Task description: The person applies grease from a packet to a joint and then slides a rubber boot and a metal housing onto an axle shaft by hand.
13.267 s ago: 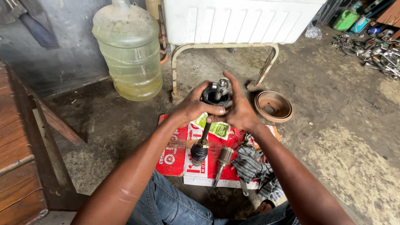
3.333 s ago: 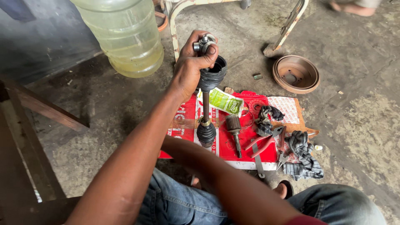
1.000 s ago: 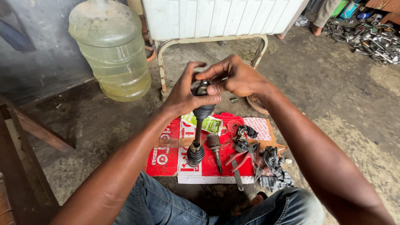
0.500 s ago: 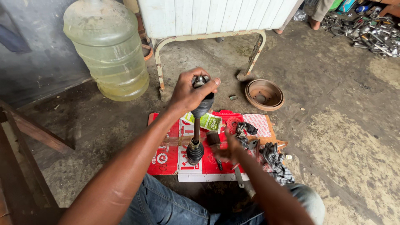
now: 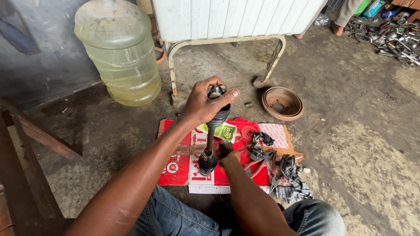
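Note:
My left hand (image 5: 204,101) grips the top joint of a car drive shaft (image 5: 210,139), which stands upright with its lower rubber boot resting on a red and white cardboard sheet (image 5: 177,162). My right hand (image 5: 230,158) is low on the cardboard beside the shaft, its fingers closed around a dark metal joint part (image 5: 225,147). A green sachet (image 5: 224,130) lies behind the shaft. Dirty rags (image 5: 292,175) and pliers with red handles (image 5: 256,164) lie to the right of my right hand.
A large clear water bottle (image 5: 117,54) with yellowish liquid stands at the back left. A white bench on a rusty metal frame (image 5: 224,41) is behind. A rusty brake drum (image 5: 282,103) lies on the concrete floor; scrap metal parts (image 5: 387,37) sit top right; wooden furniture (image 5: 26,144) stands left.
My right hand has come off the top of the shaft and dropped to the cardboard, closing on the dark joint part. My left hand keeps holding the shaft upright.

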